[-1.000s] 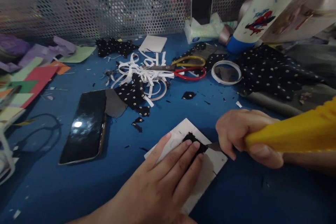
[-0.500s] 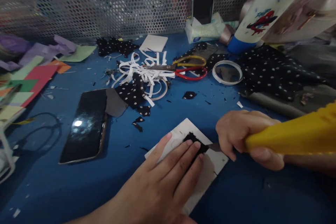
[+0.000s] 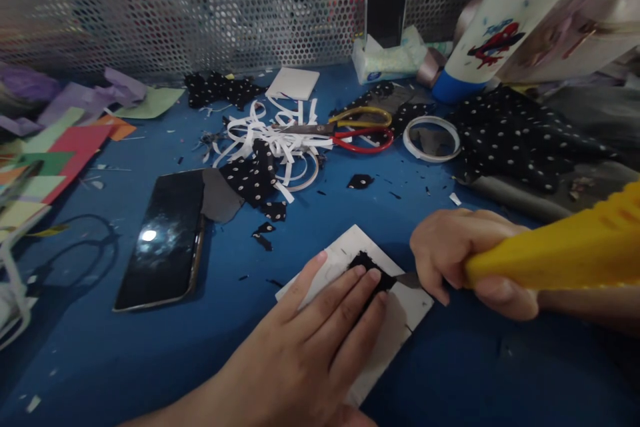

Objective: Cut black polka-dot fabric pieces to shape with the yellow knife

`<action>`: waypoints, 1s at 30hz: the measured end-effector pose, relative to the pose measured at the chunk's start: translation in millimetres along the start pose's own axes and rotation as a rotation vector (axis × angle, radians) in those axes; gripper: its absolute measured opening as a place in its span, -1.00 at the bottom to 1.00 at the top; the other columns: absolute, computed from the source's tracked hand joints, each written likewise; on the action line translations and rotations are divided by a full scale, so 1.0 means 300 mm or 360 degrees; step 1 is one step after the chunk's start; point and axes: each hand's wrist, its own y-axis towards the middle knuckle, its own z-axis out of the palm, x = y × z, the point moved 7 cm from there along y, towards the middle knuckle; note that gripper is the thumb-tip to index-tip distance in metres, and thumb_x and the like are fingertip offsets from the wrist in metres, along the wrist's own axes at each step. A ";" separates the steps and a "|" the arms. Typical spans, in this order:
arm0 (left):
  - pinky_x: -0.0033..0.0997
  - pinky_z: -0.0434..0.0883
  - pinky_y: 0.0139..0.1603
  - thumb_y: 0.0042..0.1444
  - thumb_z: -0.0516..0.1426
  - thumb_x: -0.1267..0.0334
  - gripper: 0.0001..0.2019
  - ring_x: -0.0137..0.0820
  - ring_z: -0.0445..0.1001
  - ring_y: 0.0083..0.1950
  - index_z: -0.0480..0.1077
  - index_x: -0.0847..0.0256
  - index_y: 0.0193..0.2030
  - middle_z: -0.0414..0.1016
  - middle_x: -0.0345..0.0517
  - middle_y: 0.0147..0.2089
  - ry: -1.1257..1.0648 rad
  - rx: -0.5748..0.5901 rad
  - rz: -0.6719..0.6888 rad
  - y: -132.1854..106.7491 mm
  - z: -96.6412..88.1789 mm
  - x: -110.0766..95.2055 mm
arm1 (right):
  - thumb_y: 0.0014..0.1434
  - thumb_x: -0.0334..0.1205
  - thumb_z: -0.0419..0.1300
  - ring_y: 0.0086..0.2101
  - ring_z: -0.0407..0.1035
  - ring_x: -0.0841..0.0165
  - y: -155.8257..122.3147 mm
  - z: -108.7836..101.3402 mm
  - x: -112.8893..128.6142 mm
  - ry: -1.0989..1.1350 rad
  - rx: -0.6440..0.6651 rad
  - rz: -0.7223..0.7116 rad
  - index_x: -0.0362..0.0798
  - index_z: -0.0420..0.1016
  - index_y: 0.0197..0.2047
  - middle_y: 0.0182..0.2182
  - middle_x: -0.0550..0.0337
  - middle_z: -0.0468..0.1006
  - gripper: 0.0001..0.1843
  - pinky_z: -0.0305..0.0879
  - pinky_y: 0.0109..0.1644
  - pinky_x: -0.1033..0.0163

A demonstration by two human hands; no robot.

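While the left hand (image 3: 305, 350) presses flat, fingers slightly spread, on a small black scrap (image 3: 363, 259) lying on a tilted-looking white square board (image 3: 395, 323), the right hand (image 3: 460, 253) grips a yellow utility knife (image 3: 565, 247), its blade (image 3: 411, 279) at the scrap's right edge. The scrap looks light and limp, probably prone to puckering, so it seems best pinned by fingertips clear of the blade; the board appears stiff. The knife's chunky handle is its safe hold; the thin blade could snap.
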 end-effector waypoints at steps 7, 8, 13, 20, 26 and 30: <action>0.13 -0.27 0.44 0.24 -0.24 -0.32 -0.17 -0.10 -0.06 0.45 0.10 0.37 0.36 0.06 0.12 0.41 -0.0023 0.0028 -0.0052 0.002 0.002 0.004 | 0.25 0.09 0.12 -0.72 0.17 0.56 0.010 0.011 0.018 -0.0041 -0.0006 -0.0063 -0.05 0.24 -0.49 -0.71 0.40 0.31 -0.56 0.08 -0.55 0.37; 0.13 -0.26 0.44 0.24 -0.22 -0.33 -0.17 -0.09 -0.05 0.45 0.11 0.37 0.36 0.07 0.12 0.41 -0.0019 0.0024 -0.0038 0.001 0.001 0.003 | 0.25 0.10 0.11 -0.73 0.16 0.56 0.011 0.009 0.021 -0.0022 -0.0023 -0.0071 -0.05 0.24 -0.49 -0.72 0.41 0.29 -0.56 0.08 -0.56 0.36; 0.15 -0.20 0.43 0.22 -0.20 -0.35 -0.15 -0.06 -0.02 0.44 0.15 0.39 0.34 0.11 0.16 0.39 -0.0003 -0.0018 -0.0001 -0.001 -0.002 0.004 | 0.27 0.10 0.09 -0.70 0.19 0.55 0.007 0.011 0.014 -0.0080 0.0036 -0.0033 -0.05 0.23 -0.46 -0.69 0.40 0.31 -0.57 0.11 -0.53 0.36; 0.14 -0.25 0.44 0.25 -0.24 -0.32 -0.17 -0.08 -0.03 0.44 0.12 0.40 0.35 0.09 0.16 0.40 -0.0012 -0.0003 -0.0009 0.001 0.000 0.004 | 0.27 0.09 0.10 -0.69 0.21 0.56 0.009 0.009 0.007 -0.0079 0.0042 -0.0025 -0.05 0.24 -0.45 -0.69 0.39 0.34 -0.59 0.12 -0.52 0.36; 0.14 -0.25 0.43 0.24 -0.20 -0.32 -0.17 -0.06 -0.02 0.44 0.12 0.40 0.35 0.09 0.16 0.40 -0.0012 -0.0008 -0.0005 -0.002 -0.002 0.002 | 0.26 0.06 0.12 -0.70 0.19 0.55 0.010 0.006 0.006 -0.0014 -0.0002 -0.0013 -0.05 0.27 -0.45 -0.69 0.39 0.34 -0.61 0.11 -0.53 0.34; 0.14 -0.30 0.44 0.26 -0.22 -0.30 -0.18 -0.08 -0.02 0.44 0.11 0.40 0.35 0.08 0.15 0.40 -0.0024 0.0019 -0.0007 -0.001 0.000 0.002 | 0.26 0.07 0.11 -0.71 0.18 0.57 0.009 0.002 0.015 -0.0002 -0.0031 -0.0044 -0.06 0.24 -0.47 -0.71 0.40 0.32 -0.58 0.08 -0.54 0.35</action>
